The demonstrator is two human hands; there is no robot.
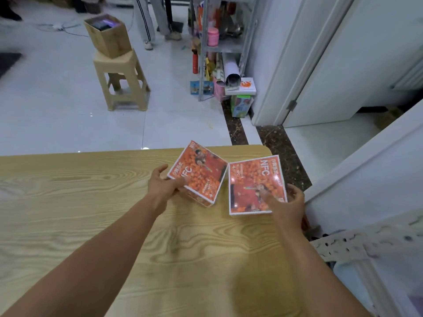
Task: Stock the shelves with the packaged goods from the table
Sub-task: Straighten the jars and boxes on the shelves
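Note:
Two orange NFC juice boxes sit near the far right corner of the wooden table (91,225). My left hand (163,186) grips the left box (199,173) at its near left corner; that box is tilted. My right hand (287,203) holds the right box (256,185) at its near right corner, thumb on the printed top face. The two boxes almost touch at their far corners. The metal shelf unit (225,42) stands across the floor, beyond the table, packed with goods.
A beige plastic stool (121,81) carrying a cardboard box (107,35) stands on the tiled floor at left. A person's legs (148,19) are behind it. White doors (343,53) are at right. A white perforated chair back (366,245) is beside the table.

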